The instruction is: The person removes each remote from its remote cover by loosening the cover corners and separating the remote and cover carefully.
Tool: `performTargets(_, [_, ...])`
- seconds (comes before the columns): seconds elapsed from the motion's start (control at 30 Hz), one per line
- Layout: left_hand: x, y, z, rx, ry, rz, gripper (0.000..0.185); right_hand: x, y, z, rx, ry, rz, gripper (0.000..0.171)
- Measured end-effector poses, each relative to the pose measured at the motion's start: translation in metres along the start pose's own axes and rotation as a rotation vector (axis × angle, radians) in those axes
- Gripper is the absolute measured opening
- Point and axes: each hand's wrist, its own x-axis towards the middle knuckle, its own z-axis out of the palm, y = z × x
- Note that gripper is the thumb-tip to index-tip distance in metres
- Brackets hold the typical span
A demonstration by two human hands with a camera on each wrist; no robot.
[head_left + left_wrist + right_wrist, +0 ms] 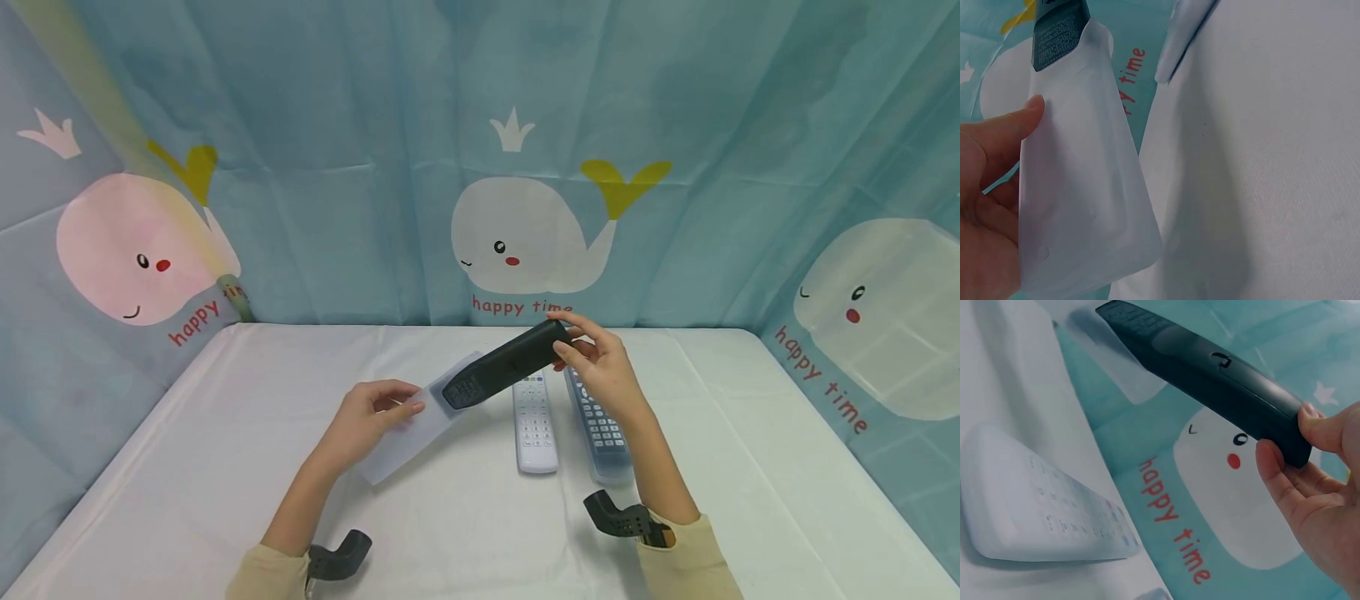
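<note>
While your right hand (pixel 600 367) pinches the far end of the black remote (pixel 504 365) between thumb and fingertips, the remote hangs above the table (pixel 225 467) with its long axis running diagonally: the held end is up and away from you toward the right, the button end slopes down toward your left. That lower end sits just inside the mouth of the clear sleeve (pixel 420 425), which your left hand (pixel 371 421) grips with thumb on top and fingers curled underneath. The sleeve lies along nearly the same diagonal, its closed end pointing down toward you and to the left. From your left wrist view, the remote's tip (pixel 1057 31) shows only at the sleeve's (pixel 1079 187) open top; most of the pouch holds nothing.

Just below and right of the black remote, a white remote (pixel 536 423) lies flat on the table, its length running away from you. Beside it on the right lies a dark remote in a clear cover (pixel 600 425), partly hidden under your right wrist. A whale-print curtain (pixel 525 237) stands behind the table.
</note>
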Motion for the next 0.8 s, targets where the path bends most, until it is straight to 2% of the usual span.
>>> performTargets(0.37, [-0.001,0.0,-0.003,-0.032,0.026,-0.025,0.028,0.0,0.001,-0.006,0.047,0.007,-0.026,0.044])
performTargets(0.63, [-0.002,0.001,-0.005,-0.021,0.038,-0.021,0.027,-0.001,-0.001,-0.009,0.037,0.044,0.025,0.044])
performTargets(0.8, [-0.002,0.002,-0.007,-0.013,0.042,-0.025,0.027,-0.001,-0.001,-0.012,0.059,0.051,0.021,0.044])
